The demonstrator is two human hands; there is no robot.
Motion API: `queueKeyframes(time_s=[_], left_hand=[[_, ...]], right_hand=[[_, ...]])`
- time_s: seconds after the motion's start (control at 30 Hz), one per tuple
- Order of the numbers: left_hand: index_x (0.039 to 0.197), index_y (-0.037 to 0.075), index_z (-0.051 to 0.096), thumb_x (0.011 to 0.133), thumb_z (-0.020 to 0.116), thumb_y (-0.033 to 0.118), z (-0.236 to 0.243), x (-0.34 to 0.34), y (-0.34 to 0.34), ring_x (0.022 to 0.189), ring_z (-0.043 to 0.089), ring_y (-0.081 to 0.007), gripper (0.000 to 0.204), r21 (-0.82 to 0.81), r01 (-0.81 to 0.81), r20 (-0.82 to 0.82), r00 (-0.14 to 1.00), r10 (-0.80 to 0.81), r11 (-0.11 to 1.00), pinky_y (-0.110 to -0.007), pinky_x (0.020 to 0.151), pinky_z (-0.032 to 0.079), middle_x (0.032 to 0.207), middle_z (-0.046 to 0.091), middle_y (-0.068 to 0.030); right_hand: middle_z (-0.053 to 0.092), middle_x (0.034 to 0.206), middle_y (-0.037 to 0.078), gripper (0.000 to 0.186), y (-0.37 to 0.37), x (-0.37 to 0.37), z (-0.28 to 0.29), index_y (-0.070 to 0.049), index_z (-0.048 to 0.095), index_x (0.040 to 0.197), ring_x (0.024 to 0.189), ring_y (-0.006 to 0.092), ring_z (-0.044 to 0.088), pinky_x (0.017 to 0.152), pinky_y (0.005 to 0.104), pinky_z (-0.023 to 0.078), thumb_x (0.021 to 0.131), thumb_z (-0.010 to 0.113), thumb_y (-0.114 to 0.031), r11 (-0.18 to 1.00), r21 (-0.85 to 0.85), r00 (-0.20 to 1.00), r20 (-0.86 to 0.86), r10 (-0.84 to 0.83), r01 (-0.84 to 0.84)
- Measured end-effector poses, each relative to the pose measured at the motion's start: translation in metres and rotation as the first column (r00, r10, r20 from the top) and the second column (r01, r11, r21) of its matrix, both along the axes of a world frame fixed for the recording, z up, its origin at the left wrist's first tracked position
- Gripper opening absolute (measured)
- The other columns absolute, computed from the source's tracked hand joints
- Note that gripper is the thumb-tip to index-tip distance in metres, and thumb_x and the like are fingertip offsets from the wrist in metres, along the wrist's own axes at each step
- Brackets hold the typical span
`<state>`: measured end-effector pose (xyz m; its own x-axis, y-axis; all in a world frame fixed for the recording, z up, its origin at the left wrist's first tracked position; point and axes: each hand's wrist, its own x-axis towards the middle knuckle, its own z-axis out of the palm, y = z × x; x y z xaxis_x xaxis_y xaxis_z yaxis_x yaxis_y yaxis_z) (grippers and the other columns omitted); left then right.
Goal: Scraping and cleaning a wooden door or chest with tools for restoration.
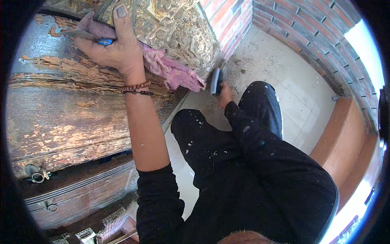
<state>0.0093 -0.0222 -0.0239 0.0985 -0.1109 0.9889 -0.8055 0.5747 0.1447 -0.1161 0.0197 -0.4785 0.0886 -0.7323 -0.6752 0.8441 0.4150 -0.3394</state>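
Note:
My left hand [118, 51], with bead bracelets at its wrist, rests at the edge between the carved panel [178, 32] and a weathered wooden face [73, 93]. Its thumb lies up against the carving. A crumpled pink-purple cloth [170, 71] runs beneath the hand and out along that edge. Between thumb and fingers shows a small blue piece [105, 41], with a grey blade-like tip beyond; most of that item is hidden. Low by the panel's right corner, my right hand [224, 95] grips a dark brush [217, 81] with a grey band. Its bristles touch the dusty corner area.
Brick-patterned walls [300, 30] meet behind the pale tiled floor [298, 99], where dust and debris lie near the panel. A brown ledge [339, 138] stands at right. Drawers with ring pulls [52, 207] are at lower left. My knees flank the right hand.

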Motion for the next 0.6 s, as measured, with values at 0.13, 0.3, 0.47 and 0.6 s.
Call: queueKeyframes(time_s=[0.13, 0.3, 0.47, 0.6], left_hand=[[0.116, -0.003, 0.051, 0.080, 0.083, 0.040, -0.003, -0.009, 0.000, 0.102, 0.052, -0.0242, 0.064, -0.025, 0.019, -0.034, 0.999, -0.020, 1.000, -0.040, 0.097, 0.040, 0.110, 0.054, -0.0129], [0.115, -0.003, 0.051, 0.080, 0.082, 0.041, -0.004, -0.008, -0.002, 0.103, 0.052, -0.0248, 0.064, 0.039, 0.065, -0.104, 0.993, -0.060, 0.997, -0.040, 0.097, 0.040, 0.110, 0.053, -0.0136], [0.114, -0.004, 0.051, 0.080, 0.082, 0.042, -0.006, -0.002, -0.002, 0.103, 0.052, -0.0246, 0.065, -0.003, 0.098, -0.096, 0.991, -0.098, 0.995, -0.041, 0.096, 0.040, 0.110, 0.053, -0.0140], [0.114, -0.003, 0.051, 0.079, 0.083, 0.045, -0.005, -0.003, 0.000, 0.102, 0.051, -0.0230, 0.067, 0.004, 0.093, -0.140, 0.986, -0.092, 0.996, -0.040, 0.096, 0.041, 0.108, 0.053, -0.0128]], right_hand=[[0.062, 0.107, 0.012, 0.043, 0.002, 0.012, -0.015, -0.004, 0.054, 0.122, 0.100, 0.0290, 0.061, 0.065, 0.0418, 0.055, 0.096, 0.046, -0.038, 0.992, 0.002, 0.989, -0.071, 0.128, -0.128], [0.063, 0.105, 0.019, 0.054, -0.007, 0.034, 0.000, 0.005, 0.049, 0.120, 0.096, 0.0353, 0.063, 0.086, 0.0462, 0.051, 0.096, 0.054, -0.042, 0.988, -0.107, 0.694, -0.720, -0.003, -0.107], [0.063, 0.098, 0.020, 0.057, 0.002, 0.027, 0.034, 0.006, 0.049, 0.116, 0.090, 0.0325, 0.063, 0.083, 0.0433, 0.048, 0.085, 0.073, -0.035, 0.961, 0.050, 0.444, -0.880, 0.171, -0.270], [0.062, 0.091, 0.015, 0.039, 0.003, 0.012, 0.024, 0.004, 0.056, 0.103, 0.078, 0.0254, 0.059, 0.071, 0.0431, 0.046, 0.085, 0.069, -0.027, 0.970, 0.079, 0.658, -0.722, 0.213, -0.228]])
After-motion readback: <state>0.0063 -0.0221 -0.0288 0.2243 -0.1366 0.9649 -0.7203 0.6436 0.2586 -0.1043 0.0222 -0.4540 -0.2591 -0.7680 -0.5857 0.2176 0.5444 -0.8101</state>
